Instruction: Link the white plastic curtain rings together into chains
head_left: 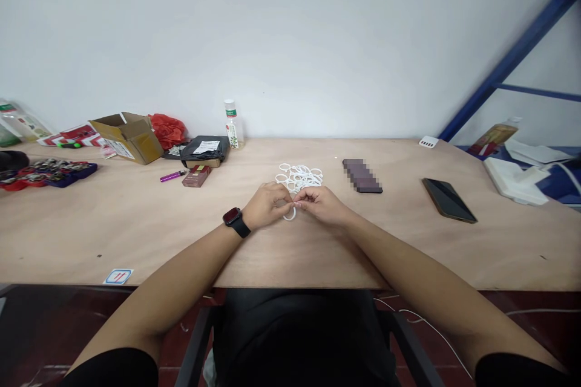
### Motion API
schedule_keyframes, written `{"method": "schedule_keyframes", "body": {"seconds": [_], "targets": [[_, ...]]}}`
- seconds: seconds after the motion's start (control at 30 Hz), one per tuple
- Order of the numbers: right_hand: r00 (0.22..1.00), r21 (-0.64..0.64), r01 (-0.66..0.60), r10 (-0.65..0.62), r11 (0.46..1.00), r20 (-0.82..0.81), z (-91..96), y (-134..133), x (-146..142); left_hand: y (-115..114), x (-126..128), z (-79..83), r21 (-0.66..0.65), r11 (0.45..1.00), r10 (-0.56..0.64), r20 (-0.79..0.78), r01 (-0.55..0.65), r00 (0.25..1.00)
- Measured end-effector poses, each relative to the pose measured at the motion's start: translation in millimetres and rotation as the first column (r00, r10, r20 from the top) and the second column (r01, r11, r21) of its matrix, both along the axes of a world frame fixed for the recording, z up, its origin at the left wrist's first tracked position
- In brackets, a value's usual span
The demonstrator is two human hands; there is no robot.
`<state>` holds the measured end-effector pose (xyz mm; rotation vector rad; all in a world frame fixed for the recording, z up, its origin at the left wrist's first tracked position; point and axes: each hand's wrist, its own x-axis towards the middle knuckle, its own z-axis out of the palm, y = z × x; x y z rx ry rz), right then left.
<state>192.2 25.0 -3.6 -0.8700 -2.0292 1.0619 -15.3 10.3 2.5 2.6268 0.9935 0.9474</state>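
Both hands meet over the middle of the wooden table (299, 254), fingertips nearly touching. A thin white ring (289, 217) hangs below the fingers, its upper part hidden by them. My left hand (267, 205), with a black watch on its wrist, pinches at the ring from the left. My right hand (324, 204) pinches close beside it from the right; a small pinkish bit shows at its fingertips, too small to name. Just beyond the hands lies a loose pile of white rings (299, 176).
A pixelated dark phone-like object (362, 175) and a smartphone (449, 200) lie to the right, near a white power strip (517, 181). To the left are a maroon box (196, 176), a purple lighter (171, 176), a black parcel (206, 150), a bottle (232, 126) and an open carton (129, 138).
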Motion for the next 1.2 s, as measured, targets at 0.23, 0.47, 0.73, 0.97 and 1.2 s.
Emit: {"method": "schedule_keyframes", "body": {"seconds": [0.23,0.47,0.73,0.97,1.2], "targets": [[0.987,0.190,0.142,-0.154,0.972,0.051,-0.9,6.1,-0.3,5.9,-1.8,-7.2,0.015,0.989,0.145,0.015,-0.145,0.989],[0.926,0.396,0.326,-0.375,0.858,0.050,-1.4,31.7,15.0,3.4,-0.9,-11.4,-0.051,0.967,0.245,-0.100,-0.251,0.964],[0.846,0.416,0.155,-0.338,0.896,0.412,-8.0,116.1,15.2,3.0,0.7,-24.7,-0.146,0.950,0.221,-0.311,-0.277,0.924],[0.859,0.461,-0.015,-0.224,0.888,0.460,8.1,118.0,-7.5,2.0,0.3,-23.5,-0.101,0.969,0.183,-0.321,-0.225,0.929],[0.908,0.415,0.005,-0.179,0.910,0.380,28.6,47.6,27.2,-4.0,7.9,-9.9,-0.026,0.994,0.098,-0.284,-0.110,0.954]]}}
